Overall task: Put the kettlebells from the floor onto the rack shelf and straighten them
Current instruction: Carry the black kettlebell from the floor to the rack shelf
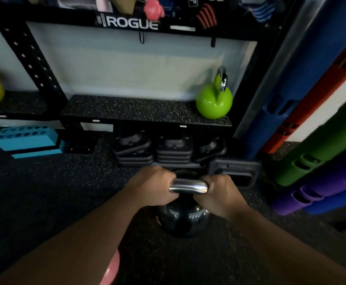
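Gripping the black kettlebell [183, 219] by its steel handle, both my hands, left [154, 185] and right [219, 191], wrap shut. Beyond my fingers, one green kettlebell [213, 103] sits on the shelf [127, 111]; this one remains.

Single head-worn wide-angle view, which looked forward and steeply down from above the person's forearms, close over the left hand [155, 185] and right hand [219, 190] at lower centre. It faced the rack shelf [127, 112] straight ahead, near, with dark floor [44, 192] filling the lower frame. Edges bowed and appeared slightly motion-blurred; no second view was present for overlap.
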